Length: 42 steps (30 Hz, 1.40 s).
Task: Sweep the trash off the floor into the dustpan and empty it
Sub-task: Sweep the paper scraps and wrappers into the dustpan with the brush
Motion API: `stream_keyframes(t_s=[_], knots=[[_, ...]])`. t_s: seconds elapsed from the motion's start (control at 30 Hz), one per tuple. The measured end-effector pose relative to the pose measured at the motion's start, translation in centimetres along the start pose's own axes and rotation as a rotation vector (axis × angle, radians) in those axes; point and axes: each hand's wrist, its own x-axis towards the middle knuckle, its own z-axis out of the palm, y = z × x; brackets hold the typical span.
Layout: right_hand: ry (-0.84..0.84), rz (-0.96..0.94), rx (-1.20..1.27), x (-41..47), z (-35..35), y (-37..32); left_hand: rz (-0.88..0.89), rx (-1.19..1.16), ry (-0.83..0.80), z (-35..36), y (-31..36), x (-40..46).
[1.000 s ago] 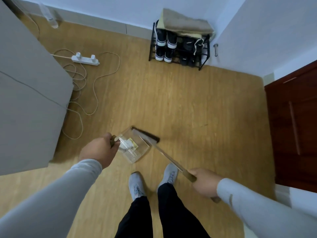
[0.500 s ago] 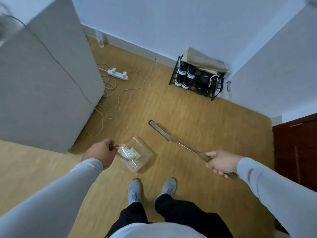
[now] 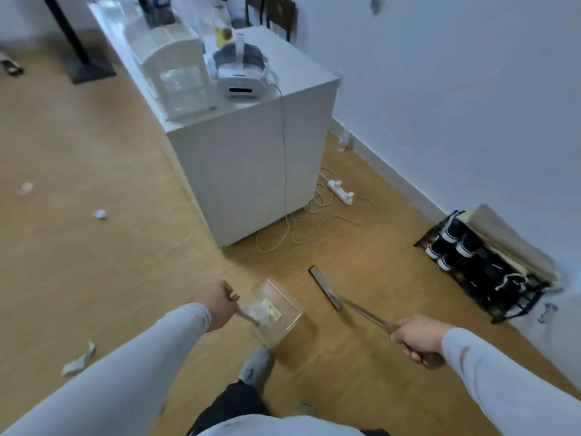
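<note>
Your left hand (image 3: 217, 305) clamps the dustpan (image 3: 276, 313), scraps aboard; your right hand (image 3: 415, 336) fists the broom (image 3: 327, 291) beside it. Next, likely: litter (image 3: 78, 361) left of dustpan.

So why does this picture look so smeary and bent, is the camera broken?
Head view: motion blur smears the whole frame, worst on the cabinet top and the floor scraps; the wide-angle lens bows the wall and the sleeves; the light is soft, the shadows faint; the clear dustpan in the left hand is hard to outline.
</note>
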Motion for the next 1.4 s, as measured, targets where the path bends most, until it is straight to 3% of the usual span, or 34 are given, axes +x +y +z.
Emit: stream_keyframes(t_s=[0.2,0.4,0.67,1.07,1.4], knots=[[-0.005,-0.206,-0.166,-0.9,2.4,-4.1,-0.132,-0.092,0.112,0.9,-8.1,-8.3],[-0.042,-0.286,-0.384,-2.7,8.7,-9.8,-0.325,-0.332,0.232,2.3,-17.5,-15.5],[-0.091,-0.306,-0.544,-6.0,20.1,-16.2,-0.511,-0.409,0.312,3.3,-29.1,-22.3],[-0.066,-0.328,-0.736,-11.2,38.1,-20.9,-0.646,-0.505,0.289,7.3,-47.1,-27.7],[-0.027,-0.399,-0.908,-12.4,46.8,-24.7,-0.733,-0.520,0.220,11.4,-52.0,-25.7]])
